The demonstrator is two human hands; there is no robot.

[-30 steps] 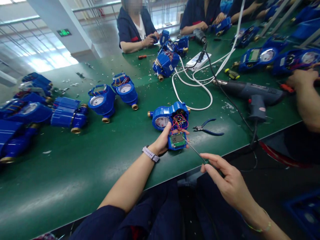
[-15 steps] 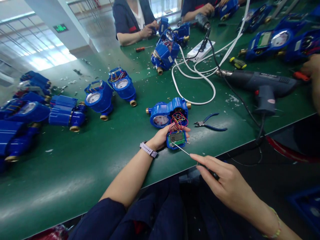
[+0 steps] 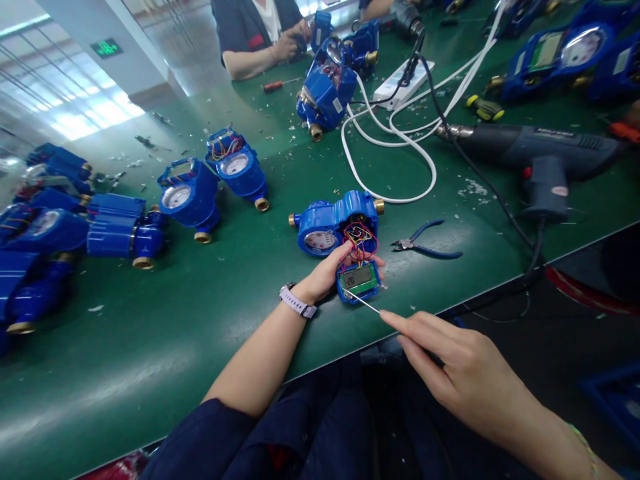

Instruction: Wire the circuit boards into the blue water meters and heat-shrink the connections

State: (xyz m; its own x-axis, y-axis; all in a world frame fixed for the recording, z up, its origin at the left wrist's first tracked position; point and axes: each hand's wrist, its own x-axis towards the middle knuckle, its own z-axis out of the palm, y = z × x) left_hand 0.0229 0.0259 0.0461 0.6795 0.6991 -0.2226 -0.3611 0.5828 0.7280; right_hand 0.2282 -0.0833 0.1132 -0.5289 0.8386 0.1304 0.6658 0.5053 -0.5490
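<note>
Reads "20", unclear whether preceded by a dash, on the LCD screen (image 3: 364, 276), toward 4 o'clock. Shows blurred symbols on the green exit sign (image 3: 107, 47) on the pillar (image 3: 133, 67), at 10 o'clock. Bears lettering too small to read on the heat gun (image 3: 545, 157), near 2 o'clock; likewise on the white label (image 3: 337, 105) of a water meter (image 3: 320, 90) at 12.

1. Below the pliers (image 3: 411, 245), the right hand (image 3: 453, 357) hides the rear end of the thin tool (image 3: 364, 303); whether its tip touches the display module (image 3: 361, 278) is too small to tell.
2. Left of the pliers, the display module hides part of the left hand (image 3: 324, 275).
3. Far beyond the pliers, the top edge cuts off a co-worker (image 3: 250, 62).
4. Beyond and right of the pliers, the right edge crops a blurred orange object (image 3: 625, 131).
</note>
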